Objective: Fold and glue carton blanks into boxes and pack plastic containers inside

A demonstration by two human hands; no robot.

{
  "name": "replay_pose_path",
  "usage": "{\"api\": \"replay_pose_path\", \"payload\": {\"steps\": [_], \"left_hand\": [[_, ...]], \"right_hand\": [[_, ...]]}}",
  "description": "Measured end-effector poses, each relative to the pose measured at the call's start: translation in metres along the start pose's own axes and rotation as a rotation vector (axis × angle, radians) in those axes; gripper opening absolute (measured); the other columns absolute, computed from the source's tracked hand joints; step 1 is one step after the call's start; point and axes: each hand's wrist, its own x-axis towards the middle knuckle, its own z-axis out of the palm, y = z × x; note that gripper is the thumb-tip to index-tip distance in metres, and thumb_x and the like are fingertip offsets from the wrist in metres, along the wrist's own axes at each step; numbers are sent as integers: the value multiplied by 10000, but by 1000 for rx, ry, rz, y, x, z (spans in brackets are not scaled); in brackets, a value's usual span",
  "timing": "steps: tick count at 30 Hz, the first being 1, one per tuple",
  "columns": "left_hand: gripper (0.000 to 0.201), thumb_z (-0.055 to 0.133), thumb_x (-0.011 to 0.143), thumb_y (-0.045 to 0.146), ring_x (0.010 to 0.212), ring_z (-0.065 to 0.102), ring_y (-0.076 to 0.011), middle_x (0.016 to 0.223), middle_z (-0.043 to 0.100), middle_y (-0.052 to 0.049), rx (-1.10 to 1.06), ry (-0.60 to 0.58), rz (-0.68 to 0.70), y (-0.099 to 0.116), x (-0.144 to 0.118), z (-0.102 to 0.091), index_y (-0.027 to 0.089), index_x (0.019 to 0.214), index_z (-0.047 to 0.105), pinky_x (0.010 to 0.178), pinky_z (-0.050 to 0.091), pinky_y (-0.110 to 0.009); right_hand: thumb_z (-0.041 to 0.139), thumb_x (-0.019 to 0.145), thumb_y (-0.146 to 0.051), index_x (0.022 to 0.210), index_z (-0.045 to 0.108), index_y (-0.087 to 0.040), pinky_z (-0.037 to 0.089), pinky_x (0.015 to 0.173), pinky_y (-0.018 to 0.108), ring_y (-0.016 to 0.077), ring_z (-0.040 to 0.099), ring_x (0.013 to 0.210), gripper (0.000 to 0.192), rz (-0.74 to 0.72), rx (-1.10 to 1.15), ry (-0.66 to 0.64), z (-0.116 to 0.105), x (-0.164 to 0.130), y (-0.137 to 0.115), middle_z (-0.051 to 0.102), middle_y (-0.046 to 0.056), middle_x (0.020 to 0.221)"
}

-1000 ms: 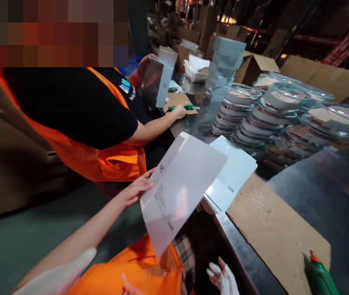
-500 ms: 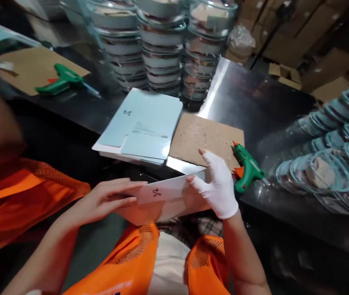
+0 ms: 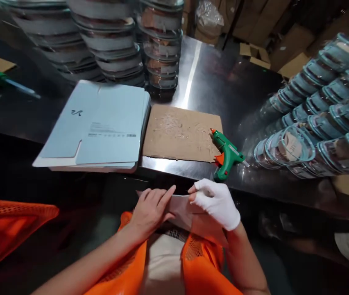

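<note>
Glossy metal table (image 3: 223,90); bare left hand (image 3: 150,211), white-gloved right hand (image 3: 217,205), both hands half-curled, gripping thin smooth card (image 3: 180,209).

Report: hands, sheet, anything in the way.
Left hand on pale sheet, gloved right hand pinching its edge. Sheet off table. Glue gun just beyond right hand, clear of sheet.

Reference: cardboard sheet (image 3: 177,139), lying on metal table (image 3: 220,86); 12 points away from wearer. Flat box stack (image 3: 109,108): 9, just beside the sheet. Glue gun (image 3: 228,155): 4, nozzle at the sheet's edge. Tub stacks: first group (image 3: 113,45) at 10 to 11, behind the box stack; second group (image 3: 325,123) near 3. Open carton (image 3: 262,62): between 1 and 2, past the table. Box (image 3: 180,209): 6, before the table, between left hand (image 3: 152,211) and right hand (image 3: 216,203).
</note>
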Motion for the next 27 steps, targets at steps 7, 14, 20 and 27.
{"api": "replay_pose_path", "payload": {"steps": [7,14,20,27], "left_hand": [[693,513,1097,376,776,584,-216,965,654,-71,-59,-14,-44,-7,1,-36,238,1709,221,673,476,-293],[756,585,1064,459,763,607,-204,933,633,-36,-82,-7,-94,-22,18,-51,257,1702,234,680,510,-287],[1102,871,810,597,1300,659,-355,1479,614,-134,-366,118,-591,-24,2,-40,361,1688,248,1070,571,-478],[1345,941,711,585,1590,385,-464,1750,344,-209,-758,-1,-730,-13,11,-17,316,1741,119,1276,384,-626]], "right_hand": [[820,806,-371,1022,849,-169,547,658,213,149,684,710,298,-28,-70,-127,-16,-12,-4,782,25,825],[897,787,-325,860,746,-203,595,699,271,167,728,701,207,-288,203,559,-17,-10,12,777,16,791],[927,698,-637,1176,700,-207,608,898,358,246,773,968,681,-178,225,835,-3,-42,71,796,99,1094],[746,711,-868,1213,692,-228,615,982,471,334,754,1103,815,85,222,506,52,-47,110,774,134,1196]]}}
